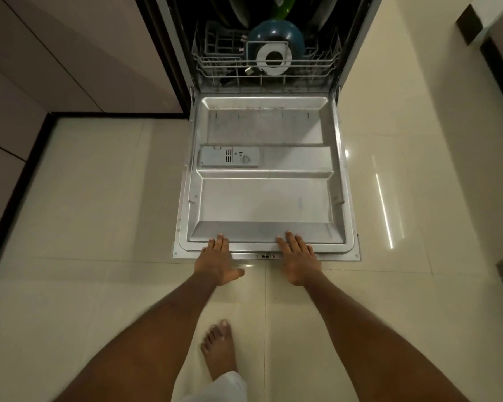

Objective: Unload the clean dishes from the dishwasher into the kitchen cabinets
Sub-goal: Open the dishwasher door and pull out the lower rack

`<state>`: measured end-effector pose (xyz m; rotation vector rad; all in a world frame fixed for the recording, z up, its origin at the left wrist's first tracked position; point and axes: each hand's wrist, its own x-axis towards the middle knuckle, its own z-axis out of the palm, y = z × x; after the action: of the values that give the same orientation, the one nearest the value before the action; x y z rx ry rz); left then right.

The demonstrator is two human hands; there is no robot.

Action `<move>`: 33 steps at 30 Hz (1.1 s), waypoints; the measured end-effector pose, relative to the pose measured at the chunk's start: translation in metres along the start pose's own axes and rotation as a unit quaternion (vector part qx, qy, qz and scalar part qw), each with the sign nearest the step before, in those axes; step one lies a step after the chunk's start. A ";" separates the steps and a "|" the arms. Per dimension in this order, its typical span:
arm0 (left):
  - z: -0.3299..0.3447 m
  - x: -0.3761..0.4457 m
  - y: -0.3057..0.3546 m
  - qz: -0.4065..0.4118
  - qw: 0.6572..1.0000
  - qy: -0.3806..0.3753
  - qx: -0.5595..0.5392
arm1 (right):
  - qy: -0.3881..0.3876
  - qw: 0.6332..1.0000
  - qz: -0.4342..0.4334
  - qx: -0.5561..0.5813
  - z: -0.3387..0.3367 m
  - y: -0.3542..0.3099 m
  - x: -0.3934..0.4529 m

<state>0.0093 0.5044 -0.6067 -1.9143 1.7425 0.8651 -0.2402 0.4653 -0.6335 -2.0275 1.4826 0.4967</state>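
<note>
— What's nearest you? 
— Your bare foot (219,348) on the floor (99,198), then both forearms reaching out to the near edge of the dishwasher door (262,198), which lies flat.

— And your hands? 
— Your left hand (217,259) and right hand (298,261) rest on that edge, fingers (291,242) straight and flat, gripping nothing.

— Where are the dishes? 
— Straight ahead at the far end, past the whole length of the door, in the lower rack (265,63). A blue bowl (276,34) sits just right of centre, so your right hand looks slightly nearer. The rack runs left to right across your reach.

— Anything unclear? 
— The upper interior is dark and cut off; dark plates and something green (282,8) are hard to make out.
</note>
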 end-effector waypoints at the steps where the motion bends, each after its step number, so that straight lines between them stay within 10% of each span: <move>1: 0.000 0.001 0.001 0.001 1.000 0.000 0.008 | 0.006 1.000 0.007 -0.004 -0.001 -0.001 0.001; 11: -0.034 -0.035 -0.026 0.066 0.991 0.067 0.094 | -0.031 0.996 0.050 -0.069 -0.049 -0.034 -0.019; 33: -0.315 -0.067 -0.025 0.068 0.973 0.222 0.000 | 0.142 0.987 0.070 0.004 -0.317 -0.086 -0.034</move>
<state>0.0858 0.3461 -0.3353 -2.1286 2.1454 0.4997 -0.1804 0.3062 -0.3508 -2.0630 1.8014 0.2613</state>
